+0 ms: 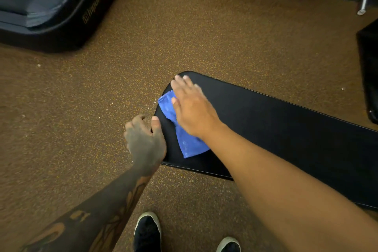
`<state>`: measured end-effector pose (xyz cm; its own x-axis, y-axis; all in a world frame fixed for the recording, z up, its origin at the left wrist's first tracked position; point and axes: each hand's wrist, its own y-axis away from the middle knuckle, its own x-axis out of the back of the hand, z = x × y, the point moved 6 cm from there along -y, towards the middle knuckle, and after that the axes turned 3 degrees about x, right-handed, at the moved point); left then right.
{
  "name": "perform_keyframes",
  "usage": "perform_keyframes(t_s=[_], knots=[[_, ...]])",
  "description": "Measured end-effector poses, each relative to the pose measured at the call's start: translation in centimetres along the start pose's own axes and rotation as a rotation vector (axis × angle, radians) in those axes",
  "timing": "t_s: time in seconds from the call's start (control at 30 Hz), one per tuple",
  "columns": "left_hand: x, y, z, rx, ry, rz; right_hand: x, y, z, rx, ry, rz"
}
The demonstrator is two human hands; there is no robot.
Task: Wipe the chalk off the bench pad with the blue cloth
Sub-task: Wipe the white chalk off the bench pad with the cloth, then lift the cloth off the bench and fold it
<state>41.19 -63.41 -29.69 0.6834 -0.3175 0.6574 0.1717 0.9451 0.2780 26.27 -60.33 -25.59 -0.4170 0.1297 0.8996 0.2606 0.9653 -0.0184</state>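
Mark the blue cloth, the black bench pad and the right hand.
Blue cloth [190, 145]: head view, lower fold showing below the wrist.
Black bench pad [286, 129]: head view, bare top surface.
Right hand [193, 108]: head view, back of the hand.

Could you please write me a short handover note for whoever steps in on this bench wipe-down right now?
The left hand grips the rounded end edge of the bench pad, thumb on top.
The right hand lies flat, fingers straight, pressing the blue cloth onto the pad near that same end.
Done: the cloth is on the pad, and no chalk plainly shows on the visible black surface.
Left: the pad's other end runs out of view, so it probably needs checking and wiping.
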Motion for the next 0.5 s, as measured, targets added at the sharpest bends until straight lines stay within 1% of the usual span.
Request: perform_keyframes(t_s=[0.03, 0.07, 0.13, 0.17, 0.2, 0.3, 0.33, 0.4, 0.5], knots=[[0.7, 1.0, 1.0, -0.056, -0.085, 0.091, 0.4, -0.7, 0.1, 0.011, 0.047, -0.006], [0.9, 2.0, 1.7, -0.088, -0.160, 0.111, 0.3, -1.4, 0.0, 0.046, 0.105, -0.080], [0.6, 3.6, 3.1, -0.171, -0.265, 0.067, -0.6, -2.2, -0.7, 0.121, 0.164, -0.220], [0.2, 4.3, 3.5, -0.186, -0.307, 0.036, -0.9, -2.4, -1.0, 0.148, 0.188, -0.249], [-0.2, 4.9, 3.9, -0.191, -0.364, 0.009, -1.0, -2.6, -1.4, 0.164, 0.224, -0.259], [-1.3, 6.2, 4.2, -0.186, -0.545, -0.051, -0.4, -3.3, -2.0, 0.176, 0.324, -0.191], [-1.5, 6.5, 4.0, -0.172, -0.583, -0.068, -0.3, -3.5, -2.2, 0.168, 0.339, -0.207], [-1.5, 6.7, 3.5, -0.132, -0.588, -0.078, -0.2, -3.9, -2.2, 0.162, 0.333, -0.230], [-1.4, 6.4, 3.2, -0.078, -0.546, -0.087, 0.3, -4.1, -2.0, 0.167, 0.251, -0.194]])
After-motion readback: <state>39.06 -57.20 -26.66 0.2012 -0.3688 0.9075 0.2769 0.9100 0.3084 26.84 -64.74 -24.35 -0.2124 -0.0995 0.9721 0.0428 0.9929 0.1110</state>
